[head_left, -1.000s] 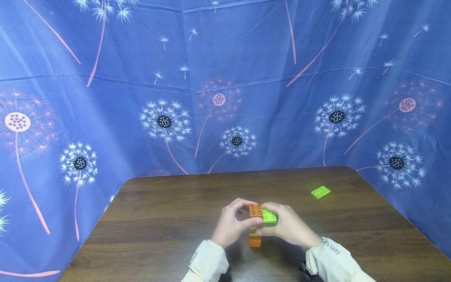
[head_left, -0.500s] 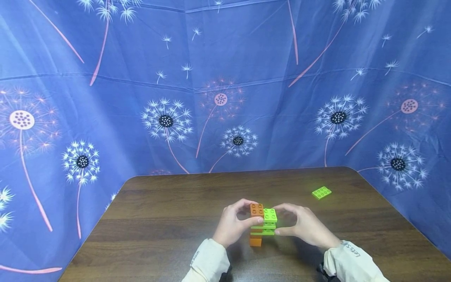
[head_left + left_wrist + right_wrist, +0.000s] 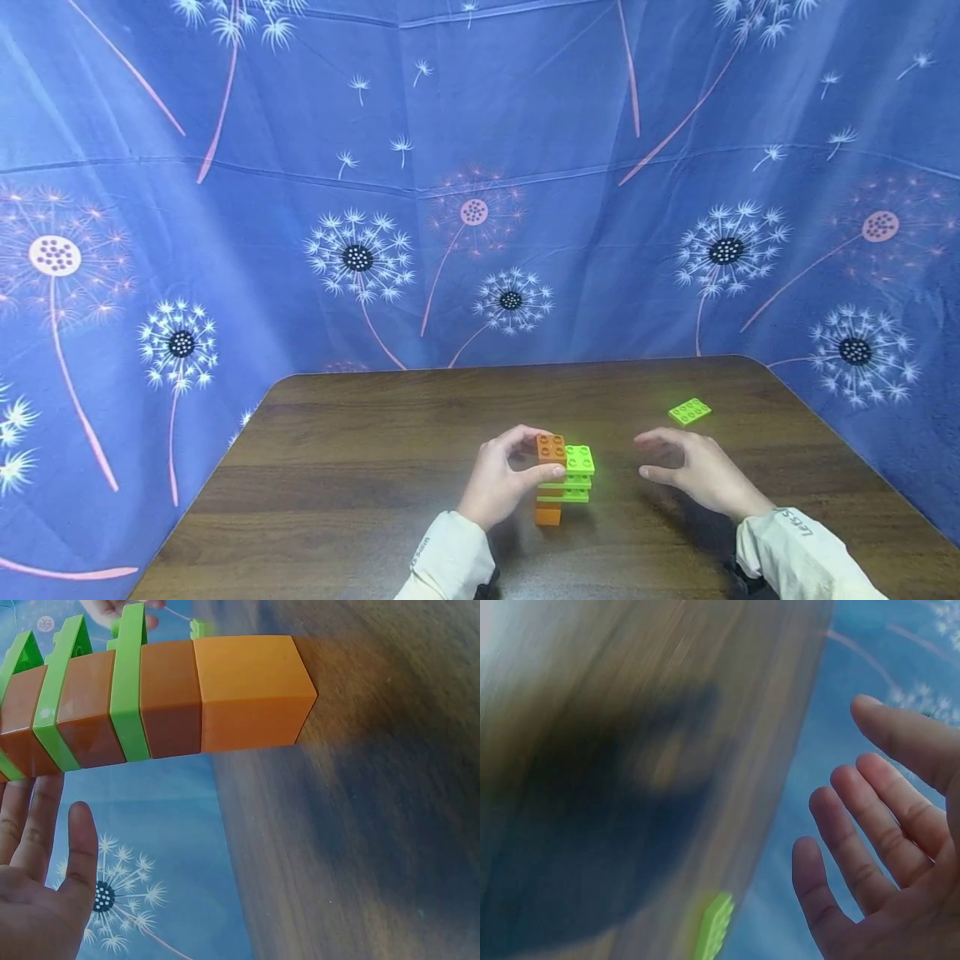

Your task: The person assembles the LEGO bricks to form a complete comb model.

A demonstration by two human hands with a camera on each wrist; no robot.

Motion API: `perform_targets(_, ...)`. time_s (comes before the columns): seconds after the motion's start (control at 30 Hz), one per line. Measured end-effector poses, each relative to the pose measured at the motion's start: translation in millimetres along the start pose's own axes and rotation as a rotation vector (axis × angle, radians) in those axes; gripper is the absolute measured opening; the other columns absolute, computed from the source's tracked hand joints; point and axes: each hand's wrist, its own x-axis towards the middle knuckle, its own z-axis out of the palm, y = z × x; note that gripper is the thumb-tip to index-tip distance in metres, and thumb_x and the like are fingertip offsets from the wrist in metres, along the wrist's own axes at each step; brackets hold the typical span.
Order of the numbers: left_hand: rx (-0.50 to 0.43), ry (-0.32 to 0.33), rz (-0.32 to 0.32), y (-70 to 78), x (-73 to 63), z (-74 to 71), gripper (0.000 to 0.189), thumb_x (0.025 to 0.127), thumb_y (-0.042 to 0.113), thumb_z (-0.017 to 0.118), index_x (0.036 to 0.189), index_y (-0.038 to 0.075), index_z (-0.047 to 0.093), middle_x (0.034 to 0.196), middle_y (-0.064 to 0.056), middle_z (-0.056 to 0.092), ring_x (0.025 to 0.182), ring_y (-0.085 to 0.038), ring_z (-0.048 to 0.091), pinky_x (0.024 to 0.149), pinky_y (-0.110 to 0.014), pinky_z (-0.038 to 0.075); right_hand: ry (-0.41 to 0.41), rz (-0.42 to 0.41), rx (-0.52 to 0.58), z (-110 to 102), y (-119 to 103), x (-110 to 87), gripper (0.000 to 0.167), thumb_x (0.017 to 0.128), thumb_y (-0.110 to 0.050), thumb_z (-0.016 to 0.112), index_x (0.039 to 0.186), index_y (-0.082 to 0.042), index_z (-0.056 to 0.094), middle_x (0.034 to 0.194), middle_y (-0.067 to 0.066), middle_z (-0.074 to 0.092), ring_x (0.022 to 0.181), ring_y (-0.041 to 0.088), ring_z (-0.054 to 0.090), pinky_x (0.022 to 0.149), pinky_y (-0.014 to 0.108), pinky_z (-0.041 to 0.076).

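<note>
A tower of toy building bricks (image 3: pixel 548 517) stands on the table, orange and brown bricks alternating with bright green plates. The green plates (image 3: pixel 579 460) jut out from its right side, one above another. My left hand (image 3: pixel 497 479) holds the tower near its top, thumb in front and fingers behind. In the left wrist view the stacked bricks (image 3: pixel 247 694) show from the side, with a larger orange brick at the base. My right hand (image 3: pixel 701 473) is off to the right, above the table, holding nothing, its fingers (image 3: pixel 855 855) spread and relaxed.
A loose green plate with studs (image 3: pixel 689 411) lies toward the back right of the wooden table (image 3: pixel 375 450), beyond my right hand. Behind the table's far edge hangs a blue cloth (image 3: pixel 480 167) with a dandelion print.
My right hand has let go of the green plate on the tower's right side and moved away to the right. The left hand stays on the tower.
</note>
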Motion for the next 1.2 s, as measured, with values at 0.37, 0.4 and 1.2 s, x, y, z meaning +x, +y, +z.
perform_targets(0.37, -0.012, 0.008, 0.004, 0.6, 1.0, 1.6, 0.037, 0.078, 0.013, 0.088, 0.112, 0.008, 0.072, 0.095, -0.001, 0.073, 0.088, -0.007, 0.066, 0.084, -0.027, 0.054, -0.005, 0.110, -0.095, -24.1, 45.5, 7.0, 0.043, 0.084, -0.016, 0.083, 0.120, 0.002, 0.068, 0.109, 0.020, 0.072, 0.093, 0.035, 0.070, 0.074, 0.046, 0.056)
perform_targets(0.4, -0.014, 0.008, 0.002, 0.8, 1.1, 1.9, 0.037, 0.078, 0.013, 0.088, 0.112, 0.008, 0.072, 0.095, -0.001, 0.073, 0.088, -0.006, 0.065, 0.084, -0.026, 0.053, -0.001, 0.110, -0.110, -26.1, 48.8, 8.7, 0.043, 0.084, -0.016, 0.083, 0.120, 0.003, 0.068, 0.109, 0.021, 0.072, 0.092, 0.035, 0.070, 0.074, 0.046, 0.056)
perform_targets(1.2, -0.010, 0.019, 0.012, 0.2, -2.8, 2.5, 0.035, 0.079, 0.014, 0.088, 0.110, 0.010, 0.072, 0.096, 0.002, 0.072, 0.087, -0.005, 0.064, 0.082, -0.028, 0.054, 0.027, 0.104, -0.403, -31.7, 104.5, 41.6, 0.050, 0.072, 0.003, 0.077, 0.120, 0.004, 0.065, 0.118, 0.032, 0.062, 0.105, 0.057, 0.058, 0.079, 0.065, 0.050)
